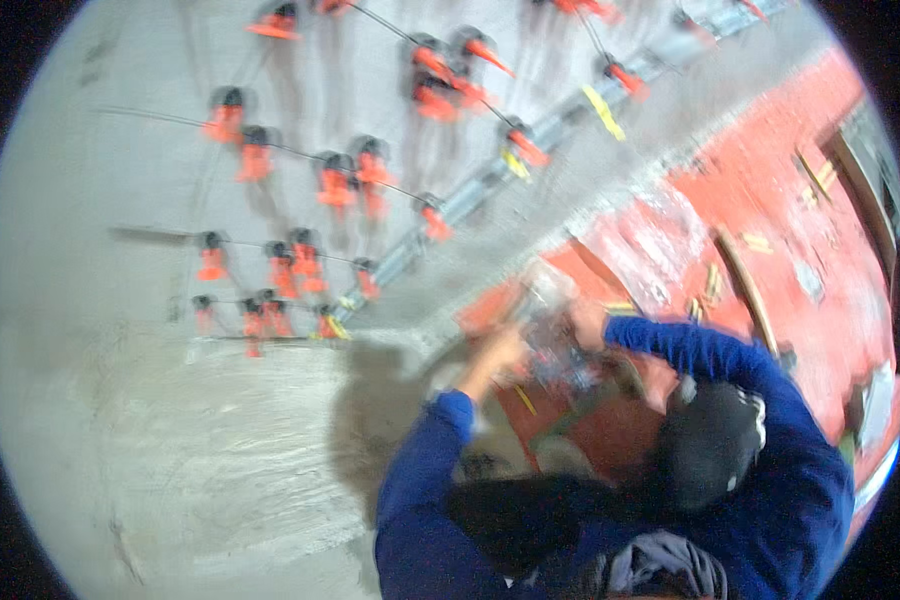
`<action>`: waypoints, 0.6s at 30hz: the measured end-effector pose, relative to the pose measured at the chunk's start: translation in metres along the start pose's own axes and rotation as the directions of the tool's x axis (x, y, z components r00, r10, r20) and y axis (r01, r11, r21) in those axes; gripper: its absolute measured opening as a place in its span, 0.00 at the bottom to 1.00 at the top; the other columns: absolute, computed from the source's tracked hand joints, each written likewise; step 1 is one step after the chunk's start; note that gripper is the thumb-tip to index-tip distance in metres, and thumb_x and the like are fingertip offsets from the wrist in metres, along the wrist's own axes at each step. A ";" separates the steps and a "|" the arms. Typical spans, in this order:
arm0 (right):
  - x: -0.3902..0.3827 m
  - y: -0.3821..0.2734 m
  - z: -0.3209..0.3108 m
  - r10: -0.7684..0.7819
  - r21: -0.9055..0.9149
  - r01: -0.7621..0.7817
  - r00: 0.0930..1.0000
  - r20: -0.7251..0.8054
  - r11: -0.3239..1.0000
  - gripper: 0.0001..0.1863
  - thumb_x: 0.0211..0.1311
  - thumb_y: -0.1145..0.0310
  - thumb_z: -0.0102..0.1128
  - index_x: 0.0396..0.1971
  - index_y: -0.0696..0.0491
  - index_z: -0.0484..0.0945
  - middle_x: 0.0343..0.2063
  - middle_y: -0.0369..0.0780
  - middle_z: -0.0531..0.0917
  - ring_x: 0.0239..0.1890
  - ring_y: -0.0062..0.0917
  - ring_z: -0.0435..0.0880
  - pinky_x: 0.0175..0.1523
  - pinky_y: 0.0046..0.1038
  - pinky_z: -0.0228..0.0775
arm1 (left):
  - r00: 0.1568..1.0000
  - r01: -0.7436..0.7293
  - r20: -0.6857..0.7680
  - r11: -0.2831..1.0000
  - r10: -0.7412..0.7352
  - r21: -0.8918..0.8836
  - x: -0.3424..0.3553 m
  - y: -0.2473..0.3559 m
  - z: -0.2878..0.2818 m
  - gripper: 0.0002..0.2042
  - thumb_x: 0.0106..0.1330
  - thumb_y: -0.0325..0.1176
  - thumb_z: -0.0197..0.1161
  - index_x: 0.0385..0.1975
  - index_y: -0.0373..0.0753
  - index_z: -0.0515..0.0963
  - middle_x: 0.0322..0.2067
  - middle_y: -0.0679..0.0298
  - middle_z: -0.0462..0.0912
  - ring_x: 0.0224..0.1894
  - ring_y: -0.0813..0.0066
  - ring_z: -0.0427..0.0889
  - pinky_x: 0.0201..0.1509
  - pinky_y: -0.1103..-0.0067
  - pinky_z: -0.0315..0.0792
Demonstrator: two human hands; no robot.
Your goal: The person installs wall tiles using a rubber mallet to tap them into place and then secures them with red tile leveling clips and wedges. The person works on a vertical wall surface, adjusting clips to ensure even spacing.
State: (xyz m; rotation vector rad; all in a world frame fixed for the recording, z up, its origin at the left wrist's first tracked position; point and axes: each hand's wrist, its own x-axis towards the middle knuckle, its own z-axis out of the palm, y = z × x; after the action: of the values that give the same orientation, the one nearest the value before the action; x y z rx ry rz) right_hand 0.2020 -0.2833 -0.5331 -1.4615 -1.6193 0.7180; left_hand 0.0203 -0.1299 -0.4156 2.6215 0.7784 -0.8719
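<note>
Over the flat red surface [735, 195], both hands [505, 352] touch blurred, see-through plastic [547, 288].

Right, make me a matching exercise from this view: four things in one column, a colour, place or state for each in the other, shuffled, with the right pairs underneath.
Things
1. Long brown stick
2. Sleeves
3. Blurred, bag-like bundle
4. Small scattered wedge-like pieces

Descriptions
A. Blue
B. Between the left hand and the right hand
C. Orange-red and black
D. Lying on the red surface

Pairs: 1-D, 2-A, 3-B, 4-C
</note>
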 end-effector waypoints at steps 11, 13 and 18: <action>0.002 0.112 0.140 -0.036 -0.575 0.231 0.944 0.329 0.785 0.18 0.62 0.59 0.50 0.42 0.55 0.83 0.40 0.44 0.85 0.40 0.38 0.85 0.43 0.42 0.78 | 1.000 0.006 0.010 0.982 -0.004 -0.188 0.043 0.017 0.055 0.21 0.56 0.34 0.66 0.52 0.43 0.77 0.45 0.45 0.82 0.49 0.44 0.80 0.52 0.57 0.72; -0.008 0.094 0.125 -0.182 -0.692 0.355 0.932 0.313 0.629 0.16 0.63 0.60 0.50 0.37 0.52 0.86 0.45 0.46 0.84 0.50 0.37 0.83 0.46 0.44 0.77 | 1.000 -0.023 -0.013 0.977 0.021 -0.214 0.044 0.013 0.068 0.21 0.56 0.34 0.66 0.52 0.41 0.77 0.45 0.45 0.81 0.50 0.44 0.80 0.53 0.58 0.72; -0.002 0.076 0.103 0.184 -0.524 0.098 0.869 0.460 0.846 0.13 0.56 0.65 0.57 0.38 0.52 0.83 0.40 0.47 0.84 0.39 0.40 0.86 0.46 0.43 0.78 | 0.994 0.000 -0.101 0.969 -0.026 -0.245 0.023 0.002 0.076 0.21 0.56 0.33 0.65 0.52 0.41 0.77 0.45 0.47 0.82 0.50 0.46 0.80 0.54 0.59 0.73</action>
State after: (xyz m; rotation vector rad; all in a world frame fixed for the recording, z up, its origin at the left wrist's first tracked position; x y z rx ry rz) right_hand 0.1524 -0.2616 -0.6495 -1.8084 -2.3335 0.7436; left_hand 0.0006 -0.1529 -0.4889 2.4597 0.8710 -0.6023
